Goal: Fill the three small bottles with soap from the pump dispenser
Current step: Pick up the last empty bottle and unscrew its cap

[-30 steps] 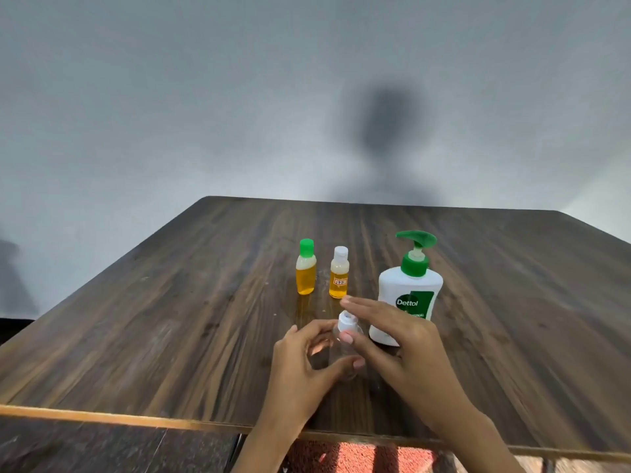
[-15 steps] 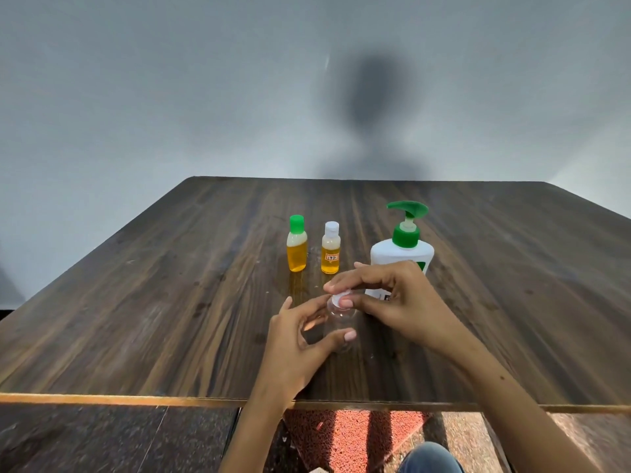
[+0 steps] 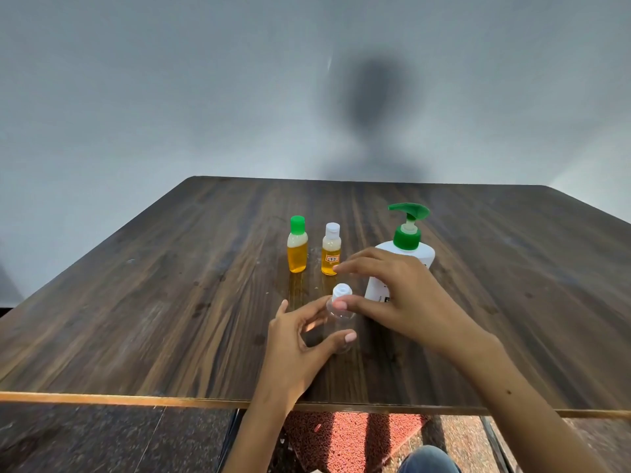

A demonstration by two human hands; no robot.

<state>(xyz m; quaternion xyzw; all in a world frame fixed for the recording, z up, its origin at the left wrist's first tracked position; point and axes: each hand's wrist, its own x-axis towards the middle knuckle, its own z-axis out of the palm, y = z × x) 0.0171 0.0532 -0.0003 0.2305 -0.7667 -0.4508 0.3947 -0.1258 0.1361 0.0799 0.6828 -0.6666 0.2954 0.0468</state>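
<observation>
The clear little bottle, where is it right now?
Head view, near table edge: the clear bottle stands between both hands, in front of the white-capped bottle.

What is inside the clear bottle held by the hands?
The clear bottle looks empty: the table grain shows through it, with no yellow liquid. Its white cap is on. The left hand hides part of its base.

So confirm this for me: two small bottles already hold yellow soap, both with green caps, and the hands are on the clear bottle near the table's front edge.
Not quite: only one cap is green. In the head view the left filled bottle has a green cap, the labelled bottle a white one. Both do hold yellow soap, and the left hand and right hand are on the clear bottle.
</observation>
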